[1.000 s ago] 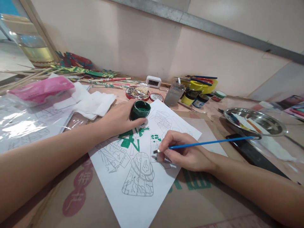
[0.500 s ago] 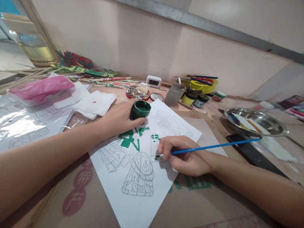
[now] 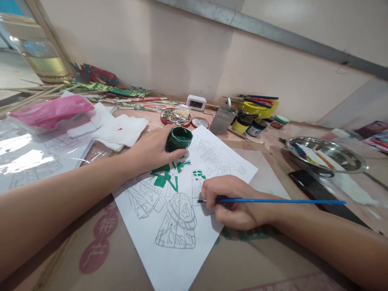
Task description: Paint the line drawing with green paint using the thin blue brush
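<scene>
A white sheet of paper [image 3: 178, 266] with pencil line drawings lies at an angle in front of me, some shapes filled in green. My left hand [image 3: 153, 149] is closed around a small jar of green paint [image 3: 181, 138] that stands uncapped on the sheet's upper part. Pinched in my right hand [image 3: 236, 202] is a thin blue paintbrush [image 3: 281, 201], its handle pointing right. The dark brush tip touches, or nearly touches, a narrow drawn shape below several green spots. My fingers hide part of the drawing there.
Cardboard [image 3: 127, 250] lies under the sheet. Behind stand a small white clock [image 3: 196, 103], a cup of cloudy water [image 3: 223, 119] and paint jars [image 3: 256, 127]. A metal dish [image 3: 348, 155] and black phone [image 3: 306, 182] are at right; tissues [image 3: 127, 129] and a pink packet [image 3: 54, 111] at left.
The blue brush has swung so its handle's far end is lower and it lies nearly level. My right hand has shifted slightly downward. My left hand and the jar have stayed put.
</scene>
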`<move>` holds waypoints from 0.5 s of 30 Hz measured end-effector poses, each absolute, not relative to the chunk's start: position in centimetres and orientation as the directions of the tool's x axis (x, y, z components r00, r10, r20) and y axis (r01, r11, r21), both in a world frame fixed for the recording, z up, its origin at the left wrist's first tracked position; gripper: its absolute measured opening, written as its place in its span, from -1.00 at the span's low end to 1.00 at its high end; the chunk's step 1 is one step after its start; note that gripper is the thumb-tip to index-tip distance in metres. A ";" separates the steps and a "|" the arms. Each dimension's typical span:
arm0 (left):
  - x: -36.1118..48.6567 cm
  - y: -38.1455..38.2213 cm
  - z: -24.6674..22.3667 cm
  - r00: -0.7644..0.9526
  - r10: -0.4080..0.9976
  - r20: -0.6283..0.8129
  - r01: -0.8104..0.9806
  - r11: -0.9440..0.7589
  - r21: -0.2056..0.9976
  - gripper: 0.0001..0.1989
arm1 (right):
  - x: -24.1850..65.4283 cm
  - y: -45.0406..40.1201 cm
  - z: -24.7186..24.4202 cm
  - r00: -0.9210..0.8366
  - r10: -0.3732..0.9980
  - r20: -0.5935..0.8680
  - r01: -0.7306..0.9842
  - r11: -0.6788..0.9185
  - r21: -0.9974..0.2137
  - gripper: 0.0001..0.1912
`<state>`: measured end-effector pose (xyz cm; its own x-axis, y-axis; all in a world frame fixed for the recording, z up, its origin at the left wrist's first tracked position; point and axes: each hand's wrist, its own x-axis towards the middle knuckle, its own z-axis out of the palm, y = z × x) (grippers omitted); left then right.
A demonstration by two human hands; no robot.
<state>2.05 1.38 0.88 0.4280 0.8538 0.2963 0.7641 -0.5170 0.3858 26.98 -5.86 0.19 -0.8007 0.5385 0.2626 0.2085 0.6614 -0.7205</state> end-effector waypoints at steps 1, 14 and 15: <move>2.1 1.4 0.9 0.427 0.855 0.295 0.765 -0.515 0.386 -0.42 | 27.0 -5.8 0.2 -0.799 0.541 0.262 0.213 0.662 -0.718 -0.86; 2.1 1.3 0.9 0.423 0.861 0.282 0.771 -0.506 0.388 -0.39 | 27.0 -5.9 0.4 -0.742 0.606 0.287 0.219 0.623 -0.751 -0.82; 2.0 1.3 0.9 0.424 0.860 0.284 0.771 -0.507 0.385 -0.39 | 26.9 -5.9 0.4 -0.744 0.603 0.287 0.222 0.629 -0.745 -0.82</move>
<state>2.05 1.32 0.88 0.4235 0.8601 0.2843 0.7710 -0.5070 0.3853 26.93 -5.93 0.40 -0.7439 0.6035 0.2872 0.2220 0.6285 -0.7454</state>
